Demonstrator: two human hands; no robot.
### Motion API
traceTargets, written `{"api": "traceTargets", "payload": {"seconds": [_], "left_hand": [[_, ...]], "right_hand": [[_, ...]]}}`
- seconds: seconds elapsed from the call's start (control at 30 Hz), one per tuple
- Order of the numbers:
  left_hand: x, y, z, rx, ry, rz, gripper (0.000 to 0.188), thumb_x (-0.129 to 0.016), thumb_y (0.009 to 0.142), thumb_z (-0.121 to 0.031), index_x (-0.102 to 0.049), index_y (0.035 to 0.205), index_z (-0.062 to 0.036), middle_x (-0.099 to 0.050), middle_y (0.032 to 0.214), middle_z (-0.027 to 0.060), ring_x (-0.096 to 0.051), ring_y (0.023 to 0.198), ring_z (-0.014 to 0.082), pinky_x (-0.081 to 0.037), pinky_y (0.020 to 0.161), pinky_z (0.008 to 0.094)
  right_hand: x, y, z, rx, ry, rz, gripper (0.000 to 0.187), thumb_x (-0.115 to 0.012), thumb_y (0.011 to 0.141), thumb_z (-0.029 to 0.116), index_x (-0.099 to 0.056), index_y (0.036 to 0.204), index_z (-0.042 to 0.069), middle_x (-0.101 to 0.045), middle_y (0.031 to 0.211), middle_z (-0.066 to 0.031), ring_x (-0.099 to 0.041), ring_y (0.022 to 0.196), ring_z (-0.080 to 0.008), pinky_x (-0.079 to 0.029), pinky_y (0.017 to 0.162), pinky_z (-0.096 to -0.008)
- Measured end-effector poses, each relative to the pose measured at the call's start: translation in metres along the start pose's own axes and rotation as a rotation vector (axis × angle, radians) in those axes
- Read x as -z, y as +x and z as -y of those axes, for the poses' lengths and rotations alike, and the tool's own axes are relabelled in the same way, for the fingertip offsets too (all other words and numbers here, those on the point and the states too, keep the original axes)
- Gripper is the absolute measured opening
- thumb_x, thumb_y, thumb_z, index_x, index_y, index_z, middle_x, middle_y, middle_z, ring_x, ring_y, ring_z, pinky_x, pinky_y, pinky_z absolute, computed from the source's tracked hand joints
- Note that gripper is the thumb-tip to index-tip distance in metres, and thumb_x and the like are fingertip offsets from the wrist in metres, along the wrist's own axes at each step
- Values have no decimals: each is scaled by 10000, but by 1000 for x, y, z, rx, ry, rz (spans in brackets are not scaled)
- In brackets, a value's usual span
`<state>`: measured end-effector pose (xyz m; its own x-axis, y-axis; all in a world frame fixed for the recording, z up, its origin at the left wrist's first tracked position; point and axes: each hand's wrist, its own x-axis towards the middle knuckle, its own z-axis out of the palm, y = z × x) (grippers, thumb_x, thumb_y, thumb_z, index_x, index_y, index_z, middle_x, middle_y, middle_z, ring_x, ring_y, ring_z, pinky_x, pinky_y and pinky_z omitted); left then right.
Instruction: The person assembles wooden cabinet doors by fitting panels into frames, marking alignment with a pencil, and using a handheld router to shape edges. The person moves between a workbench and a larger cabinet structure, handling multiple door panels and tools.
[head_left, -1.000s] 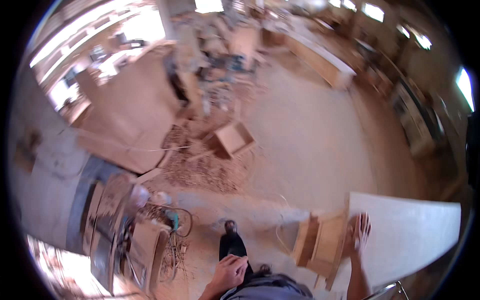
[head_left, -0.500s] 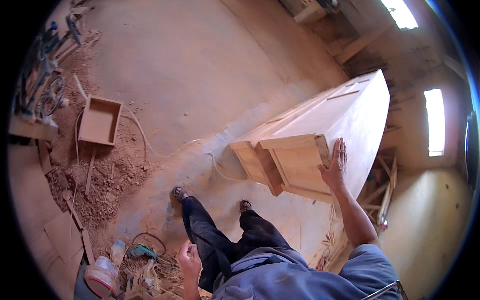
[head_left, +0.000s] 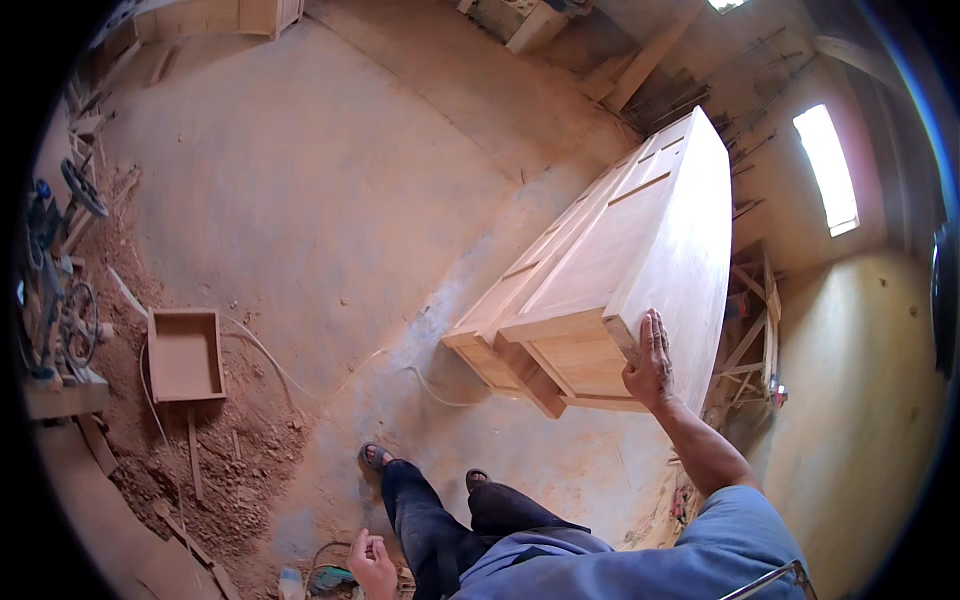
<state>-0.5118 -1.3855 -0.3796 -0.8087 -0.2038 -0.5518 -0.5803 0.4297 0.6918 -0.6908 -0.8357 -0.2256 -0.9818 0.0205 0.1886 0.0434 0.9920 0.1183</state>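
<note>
A tall, pale wooden cabinet [head_left: 565,250] with panelled doors and a smooth, light side stands on the right. My right hand [head_left: 652,365] lies flat against that side near its close upper corner, fingers stretched out and pointing away from me. Down by my left leg, my left hand [head_left: 373,566] is closed, its fingers curled in against the thumb. Whatever it may hold is hidden. It touches neither the cabinet nor the floor.
An open wooden box [head_left: 187,396] sits on wood shavings [head_left: 235,475] at left. A pale cable [head_left: 262,345] crosses the floor toward the cabinet. Beside my left hand lies a green power tool [head_left: 330,578]. Machinery with handwheels [head_left: 80,325] stands far left; a wooden frame [head_left: 755,330] is behind the cabinet.
My view has shifted, so the box and shavings sit lower and the cabinet further left. My right hand stays flat on the cabinet's side. My left hand remains curled, lower in view.
</note>
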Motion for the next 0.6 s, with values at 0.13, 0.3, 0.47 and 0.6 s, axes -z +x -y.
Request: {"api": "traceTargets", "payload": {"seconds": [0.13,0.3,0.47,0.6], "left_hand": [[13,28,-32,-91,-112,-10,309,-599,931,-93,-628,1166,106,-695,884,159,-668,792,247,-527,707,339],[22,62,-73,-175,-15,6,321,-618,914,-96,-630,1162,107,-697,890,151,-673,814,257,-533,756,356],[27,127,-147,-319,31,-45,294,-613,908,-81,-640,1125,115,-688,873,157,-677,799,270,-537,732,360],[-7,226,-232,-580,82,-47,305,-615,896,-89,-647,1119,115,-685,869,156,-669,774,264,-534,703,362]], "right_hand": [[8,1,-7,-17,-4,26,894,-618,671,-81,-297,1505,-62,-309,1563,-293,-287,1463,-463,-265,1215,-502],[33,6,-5,-114,174,180,958,-733,831,334,-231,1557,-38,-170,1636,-260,-117,1540,-386,-124,1245,-475],[-29,72,-67,-356,295,160,815,-403,1004,540,-241,1562,-31,-159,1651,-233,-112,1544,-364,-66,1245,-470],[-47,165,-157,-668,137,160,847,-430,994,559,-243,1552,-51,-172,1646,-241,-127,1541,-362,-77,1247,-460]]}}
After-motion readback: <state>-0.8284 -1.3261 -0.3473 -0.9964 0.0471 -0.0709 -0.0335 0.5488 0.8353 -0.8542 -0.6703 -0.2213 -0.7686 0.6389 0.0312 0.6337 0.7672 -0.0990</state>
